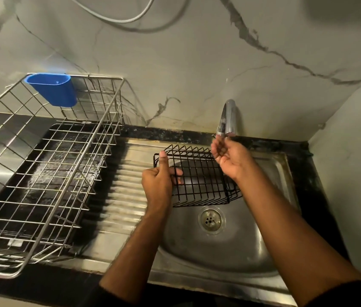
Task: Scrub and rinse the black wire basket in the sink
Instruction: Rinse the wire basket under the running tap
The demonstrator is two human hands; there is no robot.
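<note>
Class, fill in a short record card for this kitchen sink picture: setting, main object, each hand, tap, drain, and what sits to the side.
setting: steel sink with ribbed drainboard
main object: black wire basket, held over the bowl
left hand: grips the basket's left end, thumb up
right hand: raised under the tap spout, fingers loosely curled, holding nothing
tap: chrome; flow cannot be told
drain: uncovered
side: steel dish rack with blue cup

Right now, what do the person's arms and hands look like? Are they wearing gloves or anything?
No gloves. The left hand and right hand are both bare, with no rings, watch or bracelets showing. The forearms are bare too. Dark sleeves, black or nearly so, show only at the bottom edge of the picture, pushed up near the elbows.
</note>
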